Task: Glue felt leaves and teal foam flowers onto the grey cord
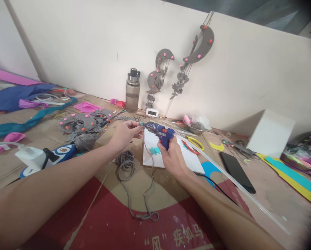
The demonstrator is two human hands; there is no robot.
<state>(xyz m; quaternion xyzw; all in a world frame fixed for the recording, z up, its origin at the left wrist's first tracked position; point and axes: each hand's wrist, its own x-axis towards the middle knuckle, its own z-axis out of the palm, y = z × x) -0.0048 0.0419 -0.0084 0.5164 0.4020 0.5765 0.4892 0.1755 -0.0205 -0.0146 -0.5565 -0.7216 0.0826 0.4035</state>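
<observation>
Blue glue gun (160, 132) is gripped in our right hand (172, 157), above the white sheet (171, 152) near the table's (270, 194) middle. Our left hand (124, 133) pinches grey cord (134, 173) at the nozzle (the cord trails toward the near edge). A black phone (237, 172) lies right.

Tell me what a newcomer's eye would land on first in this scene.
First, the blue glue gun at the centre, gripped by the right hand, its nozzle meeting something small pinched in the left hand, with grey cord trailing below over the cardboard. Next, the grey crescent hangings dotted pink and orange, up on the wall behind. Then the dark water bottle standing by the wall, left of them.
</observation>
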